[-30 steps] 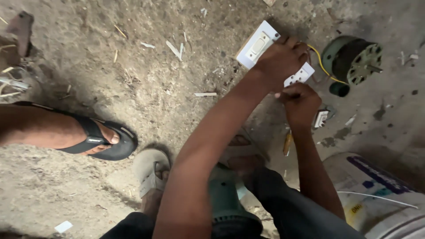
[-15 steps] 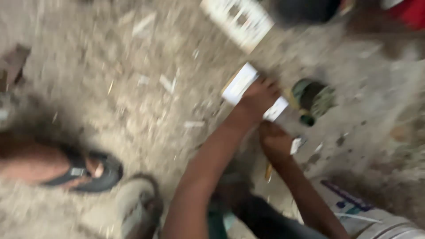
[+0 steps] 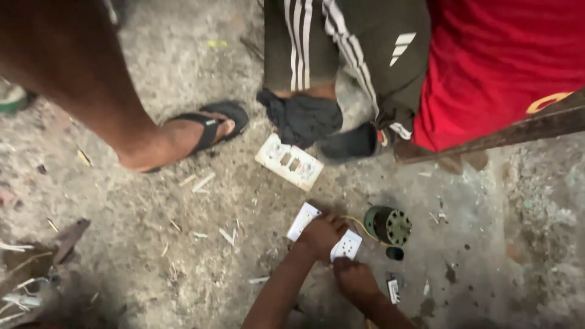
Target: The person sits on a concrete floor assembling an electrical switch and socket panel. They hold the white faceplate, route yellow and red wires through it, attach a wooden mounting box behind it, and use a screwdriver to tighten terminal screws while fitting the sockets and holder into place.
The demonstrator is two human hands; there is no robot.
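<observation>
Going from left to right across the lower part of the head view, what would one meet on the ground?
Scrap of debris → left hand on the white switch plate → small round motor → bare concrete floor.

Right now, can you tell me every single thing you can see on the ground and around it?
White rectangular socket plate: one, white, under both hands.
Cream rectangular switch plate: one, cream, lying on the ground by the dark shoe.
Small round motor: one, green-grey, right of the socket plate, with a yellow wire leading from it.
Small white part: one, beside the right hand.
Black flip-flop: one, on a bystander's foot, upper left.
Dark shoe: one, on another person crouching in a red shirt.
Left hand: one, on the socket plate.
Right hand: one, touching the plate's lower edge.
</observation>
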